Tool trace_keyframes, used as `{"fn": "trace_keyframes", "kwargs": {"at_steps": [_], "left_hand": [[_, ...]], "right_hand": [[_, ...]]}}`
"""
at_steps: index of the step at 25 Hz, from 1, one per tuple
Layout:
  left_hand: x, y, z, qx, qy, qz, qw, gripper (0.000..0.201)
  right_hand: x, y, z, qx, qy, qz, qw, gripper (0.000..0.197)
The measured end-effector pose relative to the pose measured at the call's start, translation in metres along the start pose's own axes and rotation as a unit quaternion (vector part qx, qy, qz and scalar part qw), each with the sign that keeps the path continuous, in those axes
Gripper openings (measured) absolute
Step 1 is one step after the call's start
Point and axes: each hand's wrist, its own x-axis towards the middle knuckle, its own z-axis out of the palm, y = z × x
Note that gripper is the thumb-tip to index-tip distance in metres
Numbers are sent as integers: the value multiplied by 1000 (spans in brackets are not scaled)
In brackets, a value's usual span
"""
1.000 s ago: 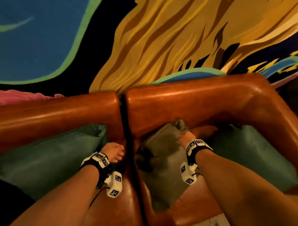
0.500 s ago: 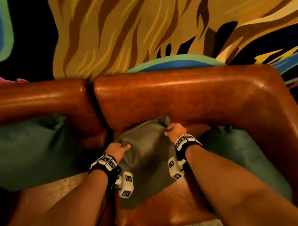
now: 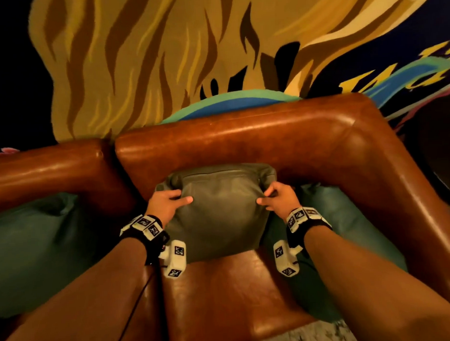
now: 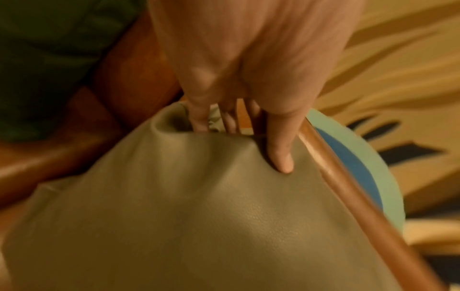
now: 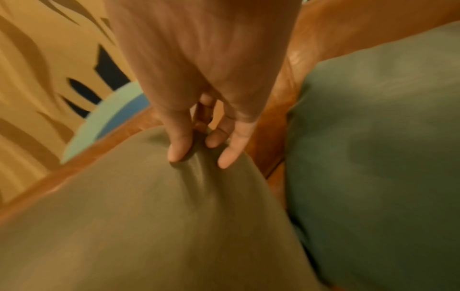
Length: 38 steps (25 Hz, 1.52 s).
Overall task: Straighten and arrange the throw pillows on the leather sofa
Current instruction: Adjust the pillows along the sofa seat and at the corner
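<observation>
where both grip, left hand (image 3: 166, 204), right hand (image 3: 279, 197) on olive pillow (image 3: 218, 216)

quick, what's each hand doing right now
Left hand: closed, gripping the upper left corner of the olive pillow.
Right hand: closed, pinching the same pillow's upper right corner.
</observation>
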Motion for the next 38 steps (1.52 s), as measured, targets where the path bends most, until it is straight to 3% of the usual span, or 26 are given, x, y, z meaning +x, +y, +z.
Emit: {"fn": "trace_keyframes", "kwargs": {"at_steps": [4,6,8,9,11,13,15,18,22,24,27,30,33,36,38], "left_hand": [[5,1,12,202,-15,-8,979,29],[6,-6,7,185,-6,-35,982,32],[2,-7,10,125,16,-47,991,60],[-2,-4,11,99,38,-37,994,69],[-9,2,19,97,93,-1,991,67],[-15,4,24,126,101,23,987,64],[-18,0,25,162,90,6,983,63],[-28,-1,27,226,124,-9,966,58],[-43,7,35,274,225,104,929,46],[-45,13,47,302,202,149,920,45],[-49,20,78,309,105,107,939,54],[-67,23,110,362,80,48,928,63],[-82,21,135,380,110,167,903,54],[-93,34,164,347,103,339,868,38],[-99,54,200,306,44,349,885,29]], "right_hand": [[-2,19,-7,-112,-43,61,991,22],[-3,26,-20,-185,25,60,981,24],[-3,39,-54,-335,101,82,933,50],[-1,45,-70,-404,97,88,905,67],[13,56,-97,-485,11,71,872,101],[27,54,-112,-530,-68,49,844,115],[28,44,-120,-554,-88,47,827,108],[4,44,-128,-567,-75,90,816,82],[-38,65,-131,-519,-45,139,842,77],[-62,73,-126,-501,1,157,851,76],[-84,86,-117,-481,45,149,863,67],[-94,93,-118,-438,51,131,888,62],[-87,89,-136,-418,54,160,893,61],[-70,92,-157,-405,-18,202,891,65],[-55,101,-170,-408,-71,202,887,72]]}}
